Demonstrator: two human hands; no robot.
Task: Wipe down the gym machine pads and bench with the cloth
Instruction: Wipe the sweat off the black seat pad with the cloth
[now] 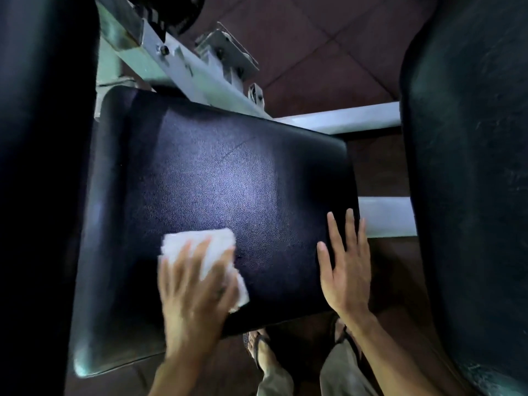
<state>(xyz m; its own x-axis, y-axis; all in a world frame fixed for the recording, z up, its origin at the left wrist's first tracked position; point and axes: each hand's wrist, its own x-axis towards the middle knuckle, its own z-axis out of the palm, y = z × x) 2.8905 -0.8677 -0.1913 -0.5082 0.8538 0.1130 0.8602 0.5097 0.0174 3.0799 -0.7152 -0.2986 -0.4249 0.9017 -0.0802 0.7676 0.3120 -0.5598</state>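
On the near part of the black pad [217, 178], your left hand [194, 290] presses the white cloth [205, 250] flat, fingers spread over it. Your right hand [343, 267] lies open at the pad's right edge, steadying it and holding nothing. You're mid-wipe; next, I'd judge, sweep the cloth toward the far edge, then the dark pad [471, 167] at your right.

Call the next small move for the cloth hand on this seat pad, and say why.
Probably sweep the white cloth up and away across the black pad. The left hand presses it flat near the pad's near edge, so most of the surface beyond lies uncovered. The right hand lies open at the pad's right edge, seemingly steadying it.
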